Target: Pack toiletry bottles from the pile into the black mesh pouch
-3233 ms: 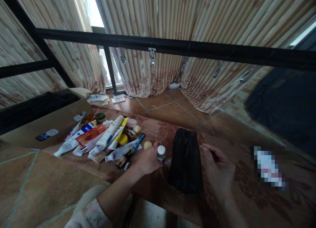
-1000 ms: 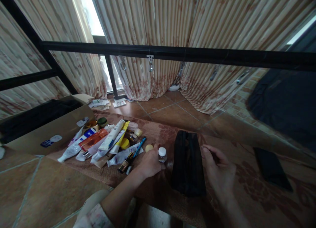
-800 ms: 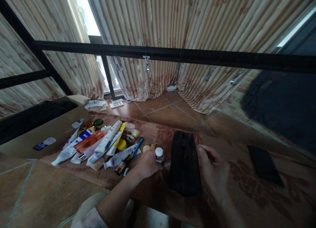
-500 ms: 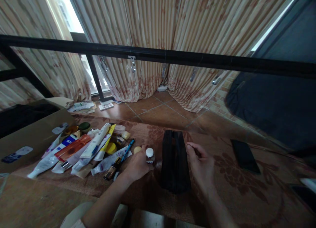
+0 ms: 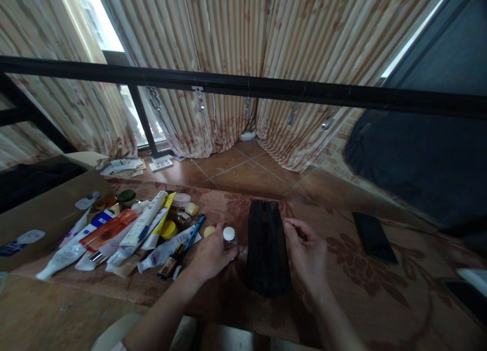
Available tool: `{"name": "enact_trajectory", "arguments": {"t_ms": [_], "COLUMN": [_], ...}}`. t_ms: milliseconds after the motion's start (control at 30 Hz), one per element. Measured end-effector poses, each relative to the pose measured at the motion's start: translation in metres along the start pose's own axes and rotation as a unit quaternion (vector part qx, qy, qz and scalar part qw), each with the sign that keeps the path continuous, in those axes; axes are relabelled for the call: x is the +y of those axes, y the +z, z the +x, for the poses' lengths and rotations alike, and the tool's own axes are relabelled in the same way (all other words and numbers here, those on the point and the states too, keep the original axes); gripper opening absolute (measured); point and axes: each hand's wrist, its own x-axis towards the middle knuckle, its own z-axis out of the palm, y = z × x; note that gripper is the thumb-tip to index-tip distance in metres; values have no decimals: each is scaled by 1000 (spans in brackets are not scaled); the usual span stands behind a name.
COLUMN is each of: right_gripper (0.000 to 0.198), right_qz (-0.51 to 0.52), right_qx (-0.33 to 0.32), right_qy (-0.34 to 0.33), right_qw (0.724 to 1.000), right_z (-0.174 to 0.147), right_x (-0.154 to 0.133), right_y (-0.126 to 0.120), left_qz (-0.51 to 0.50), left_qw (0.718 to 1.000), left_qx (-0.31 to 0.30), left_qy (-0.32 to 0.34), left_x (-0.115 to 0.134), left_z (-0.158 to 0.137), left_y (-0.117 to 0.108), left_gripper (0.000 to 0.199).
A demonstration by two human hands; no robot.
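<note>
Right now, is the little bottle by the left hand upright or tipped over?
Upright. The bottle by the left hand shows its white cap on top, with the clear body below.

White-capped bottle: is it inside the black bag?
No, the bottle is at the left hand, outside the black bag.

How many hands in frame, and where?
2. The left hand is at the small white-capped bottle; the right hand has its fingertips by the black pouch's right edge. No others show.
</note>
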Motion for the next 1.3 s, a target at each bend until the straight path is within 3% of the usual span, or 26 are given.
{"name": "enact_trajectory", "arguments": {"t_ms": [800,1300], "right_gripper": [24,23], "right_qz": [-12,-19], "right_qx": [20,15], "right_qy": [-2,1], "right_qw": [1000,1000], "right_z": [2,1], "right_x": [1,0], "right_y": [1,-1], "left_qz": [-28,-50], "left_qw": [997,994], "left_qx": [65,69], "left_qy": [42,61], "left_x": [7,5], "left_z": [-3,-2], "left_y": [-1,1], "left_gripper": [51,48]}}
